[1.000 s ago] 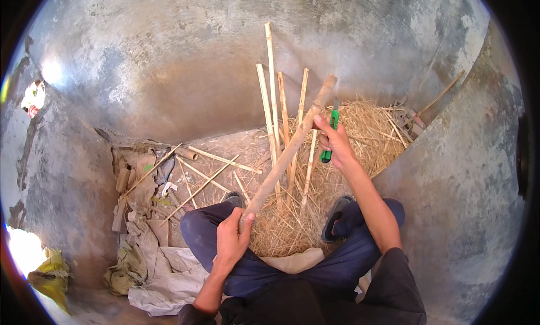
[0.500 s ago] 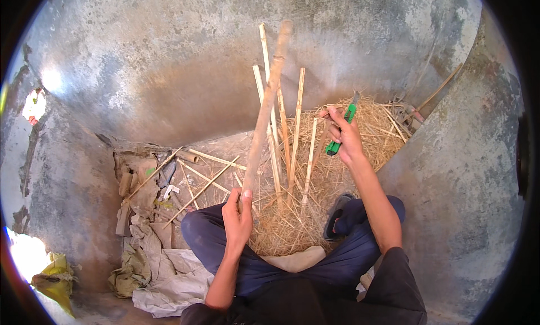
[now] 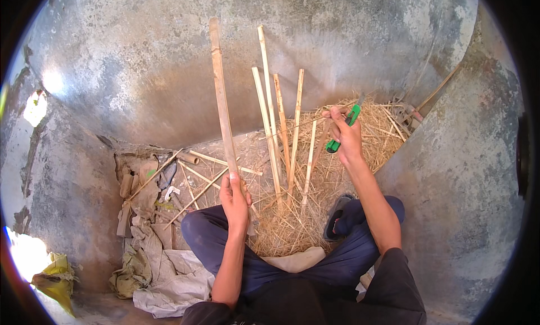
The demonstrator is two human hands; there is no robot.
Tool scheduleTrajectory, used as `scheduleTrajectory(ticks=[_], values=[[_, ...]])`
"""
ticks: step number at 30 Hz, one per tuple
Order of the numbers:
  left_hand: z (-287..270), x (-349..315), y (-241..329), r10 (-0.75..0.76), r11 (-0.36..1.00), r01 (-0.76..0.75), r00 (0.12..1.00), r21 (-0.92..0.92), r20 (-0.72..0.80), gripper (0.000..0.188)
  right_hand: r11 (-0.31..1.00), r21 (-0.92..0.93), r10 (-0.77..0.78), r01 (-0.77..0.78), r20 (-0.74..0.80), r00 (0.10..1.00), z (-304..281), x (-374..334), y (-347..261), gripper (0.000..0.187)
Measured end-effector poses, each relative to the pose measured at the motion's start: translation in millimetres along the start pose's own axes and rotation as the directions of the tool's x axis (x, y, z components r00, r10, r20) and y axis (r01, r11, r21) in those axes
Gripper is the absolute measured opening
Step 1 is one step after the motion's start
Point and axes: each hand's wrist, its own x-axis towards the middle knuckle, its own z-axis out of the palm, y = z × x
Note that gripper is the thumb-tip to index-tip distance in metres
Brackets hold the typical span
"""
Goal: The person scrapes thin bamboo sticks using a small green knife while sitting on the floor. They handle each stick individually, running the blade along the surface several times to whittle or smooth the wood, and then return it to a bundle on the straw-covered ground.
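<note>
A long, flat bamboo strip (image 3: 221, 83) rises from my left hand (image 3: 234, 198), whose fingers close round its lower end. The strip tilts slightly left, its top in front of the wall. Further right, my right hand (image 3: 347, 138) grips a green utility knife (image 3: 352, 115) with its blade out, pointing up and away from me. A thin brown sliver seems to run left from those fingertips; how it is held is unclear. Between the hands, several pale bamboo sticks (image 3: 297, 120) stand upright, leaning toward the wall, with their lower ends among shavings (image 3: 289, 229).
A grey, stained wall (image 3: 169, 61) curves around me. More shavings heap up at the far right. Loose sticks (image 3: 205, 191), short bamboo pieces and rubbish lie at left. A crumpled pale sack (image 3: 174, 285) is beside my left knee; my sandalled foot (image 3: 337, 218) rests at right.
The bamboo strip has swung left and turned in my left hand, showing a flatter face. My right hand with the knife has barely moved.
</note>
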Motion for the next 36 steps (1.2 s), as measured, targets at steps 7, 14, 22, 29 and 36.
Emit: scheduleTrajectory(ticks=[7, 14, 22, 29, 36], values=[[6, 22, 3, -0.015, 0.993, 0.006, 0.997, -0.118, -0.077, 0.035, 0.995, -0.042, -0.093, 0.093, 0.004, 0.996, 8, -9, -6, 0.021], [2, 54, 6, 0.033, 0.979, -0.068, 0.983, -0.191, -0.179, 0.032, 0.991, -0.049, -0.119, 0.121, 0.044, 0.992, 17, -22, -2, 0.025], [5, 70, 6, 0.117, 0.923, -0.194, 0.965, -0.333, -0.237, 0.030, 0.997, -0.064, -0.049, 0.052, 0.047, 0.998, 25, -29, -4, 0.030], [2, 63, -21, 0.132, 0.943, -0.158, 0.985, -0.291, -0.110, 0.031, 0.970, -0.084, 0.231, -0.228, 0.020, 0.973, 11, -19, -5, 0.040], [26, 57, -59, 0.148, 0.924, -0.183, 0.981, -0.334, -0.129, 0.037, 0.672, -0.683, 0.103, 0.287, 0.471, 0.876, 10, -41, 38, 0.056]])
